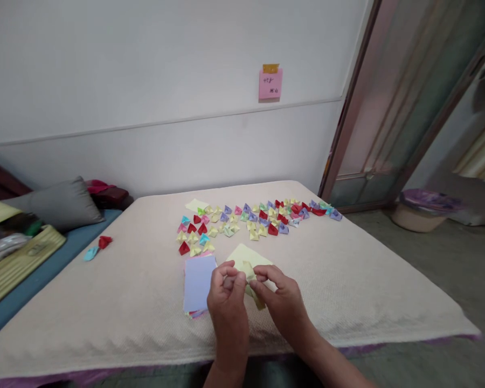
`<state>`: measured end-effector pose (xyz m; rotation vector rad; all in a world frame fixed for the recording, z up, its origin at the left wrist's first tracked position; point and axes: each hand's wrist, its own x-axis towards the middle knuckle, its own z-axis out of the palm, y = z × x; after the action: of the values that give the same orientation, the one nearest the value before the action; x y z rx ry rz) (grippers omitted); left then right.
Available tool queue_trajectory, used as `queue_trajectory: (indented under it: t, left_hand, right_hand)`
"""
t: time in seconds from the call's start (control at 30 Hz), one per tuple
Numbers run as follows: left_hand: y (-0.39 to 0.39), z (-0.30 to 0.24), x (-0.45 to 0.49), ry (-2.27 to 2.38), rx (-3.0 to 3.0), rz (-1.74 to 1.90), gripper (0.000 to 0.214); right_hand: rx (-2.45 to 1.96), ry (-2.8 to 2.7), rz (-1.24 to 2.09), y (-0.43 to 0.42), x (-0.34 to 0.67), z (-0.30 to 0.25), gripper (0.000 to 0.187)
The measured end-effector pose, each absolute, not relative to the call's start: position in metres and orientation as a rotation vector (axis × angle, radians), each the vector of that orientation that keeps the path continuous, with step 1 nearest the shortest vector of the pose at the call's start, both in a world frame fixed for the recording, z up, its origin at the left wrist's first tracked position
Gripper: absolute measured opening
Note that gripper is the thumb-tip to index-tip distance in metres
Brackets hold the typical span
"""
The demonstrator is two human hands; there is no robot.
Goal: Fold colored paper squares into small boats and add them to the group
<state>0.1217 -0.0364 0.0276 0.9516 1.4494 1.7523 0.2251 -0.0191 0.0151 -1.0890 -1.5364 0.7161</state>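
Note:
My left hand [226, 299] and my right hand [281, 302] meet above the near edge of the cloth-covered table [105, 302]. Both pinch a small pale yellow folded paper piece [248, 269] between fingertips. Under them lies a pale yellow paper sheet [242, 253]. A stack of coloured paper squares [198, 283] with a lilac sheet on top sits just left of my left hand. Farther back, several small folded paper pieces [250, 218] in red, yellow, purple, pink and blue spread in a band across the table.
A red and a blue folded piece [98, 247] lie apart at the table's left. A grey cushion [60, 205] and a yellow tray [20, 258] sit on a blue surface left. A pink note [270, 83] hangs on the wall. A basin [424, 210] stands on the floor right.

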Motion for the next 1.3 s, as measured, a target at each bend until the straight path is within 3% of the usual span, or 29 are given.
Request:
queue_trajectory:
  t: [0.63,0.9,1.1,1.23,1.3]
  left_hand:
    - [-0.039,0.028,0.119,1.607,1.341,1.694,0.009]
    - [-0.034,0.034,0.108,1.619,1.380,1.616,0.008]
    - [-0.030,0.030,0.105,1.340,1.030,1.617,0.010]
    - [-0.030,0.033,0.106,1.188,0.800,1.582,0.036]
    - [-0.031,0.036,0.105,1.104,0.772,1.530,0.040]
  right_hand:
    - [-1.065,-1.622,0.649,-0.022,0.220,0.011,0.007]
    - [-1.011,-1.639,0.853,-0.018,0.226,0.019,0.014]
    - [-0.951,-1.514,1.232,-0.013,0.231,0.022,0.013]
    - [-0.819,-1.361,1.502,-0.009,0.236,0.018,0.014]
    - [-0.793,-1.323,1.556,-0.009,0.238,0.017,0.015]
